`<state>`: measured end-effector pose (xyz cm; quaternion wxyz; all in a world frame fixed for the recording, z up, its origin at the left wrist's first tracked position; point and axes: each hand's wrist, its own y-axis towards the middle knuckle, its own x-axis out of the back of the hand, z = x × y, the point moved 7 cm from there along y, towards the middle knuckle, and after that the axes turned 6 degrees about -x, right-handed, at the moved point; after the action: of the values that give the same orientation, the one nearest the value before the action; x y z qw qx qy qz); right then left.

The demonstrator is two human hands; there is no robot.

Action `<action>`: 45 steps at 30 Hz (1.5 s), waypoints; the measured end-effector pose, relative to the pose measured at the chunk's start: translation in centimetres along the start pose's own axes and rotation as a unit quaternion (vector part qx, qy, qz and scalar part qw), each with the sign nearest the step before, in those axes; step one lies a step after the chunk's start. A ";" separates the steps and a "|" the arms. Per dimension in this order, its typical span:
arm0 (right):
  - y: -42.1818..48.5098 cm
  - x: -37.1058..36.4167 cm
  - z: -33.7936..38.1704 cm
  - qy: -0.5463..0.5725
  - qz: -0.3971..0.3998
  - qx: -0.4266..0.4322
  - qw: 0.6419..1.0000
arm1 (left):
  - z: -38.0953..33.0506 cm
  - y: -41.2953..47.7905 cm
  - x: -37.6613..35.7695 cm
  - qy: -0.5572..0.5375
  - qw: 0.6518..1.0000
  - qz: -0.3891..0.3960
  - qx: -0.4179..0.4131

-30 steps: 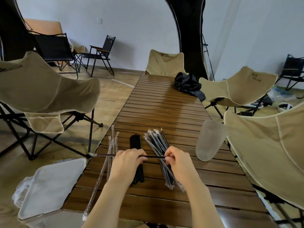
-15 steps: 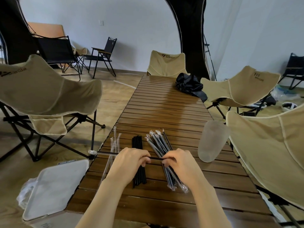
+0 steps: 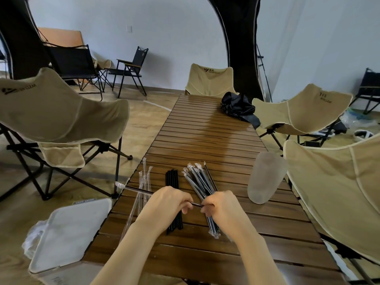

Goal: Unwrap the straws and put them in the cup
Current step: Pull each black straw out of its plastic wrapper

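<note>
My left hand and my right hand hold one wrapped black straw crosswise above the wooden slat table. Its clear wrapper end sticks out past the table's left edge. Each hand pinches the straw near the middle, fingers curled. Beneath them lie a row of bare black straws, a pile of wrapped straws to the right, and empty clear wrappers to the left. A frosted cup stands at the table's right side.
A black bag lies at the table's far right. Beige folding chairs stand left, right and at the far end. A grey lidded box sits on the floor, left of the near table corner.
The held straw has tilted, its left end now higher and its right end lower. Both hands have drawn slightly closer together along it.
</note>
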<state>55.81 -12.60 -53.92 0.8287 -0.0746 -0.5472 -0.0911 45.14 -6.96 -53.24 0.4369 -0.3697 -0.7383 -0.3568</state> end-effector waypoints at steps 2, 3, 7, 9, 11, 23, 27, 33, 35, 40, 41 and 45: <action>-0.2 0.2 0.2 0.032 -0.015 0.006 0.999 | 0.2 -0.2 0.1 -0.014 1.000 -0.006 0.007; -0.3 0.6 0.1 0.060 -0.034 0.012 0.998 | 0.5 -0.3 0.2 -0.027 0.999 -0.012 0.018; -0.6 2.1 -1.3 0.090 -0.085 -0.010 0.992 | 2.4 -1.0 1.2 -0.056 0.995 -0.047 0.061; -0.5 2.4 -1.6 0.070 -0.087 -0.012 0.994 | 2.4 -1.2 1.3 -0.065 0.995 -0.056 0.058; -0.4 2.1 -1.2 0.048 -0.076 -0.004 0.996 | 2.3 -1.3 1.2 -0.059 0.995 -0.057 0.054; -0.3 1.6 -0.4 0.075 -0.073 -0.004 0.995 | 1.1 -0.7 0.7 -0.076 0.995 -0.057 0.039; -0.4 2.4 0.0 0.086 -0.095 0.005 0.992 | 0.6 -0.5 0.8 -0.090 0.993 -0.069 0.036; -0.3 2.1 0.6 0.095 -0.096 0.021 0.991 | 0.1 -0.4 0.6 -0.078 0.995 -0.062 0.030; -0.3 2.1 0.4 0.113 -0.098 0.018 0.989 | 0.1 -0.6 0.5 -0.079 0.994 -0.064 0.033; -0.3 1.9 -1.6 0.169 -0.094 -0.038 0.980 | 0.2 -0.6 0.8 -0.064 0.995 -0.069 0.043; -0.3 1.9 -2.0 0.146 -0.092 -0.046 0.984 | 0.4 -0.7 0.9 -0.060 0.994 -0.079 0.049; -0.1 1.9 -1.9 0.095 -0.076 -0.029 0.992 | 0.7 -0.8 1.0 -0.059 0.992 -0.097 0.050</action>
<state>58.24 -13.24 -52.97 0.8650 -0.0480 -0.4675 -0.1761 43.80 -6.51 -52.77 0.3738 -0.2943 -0.8122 -0.3376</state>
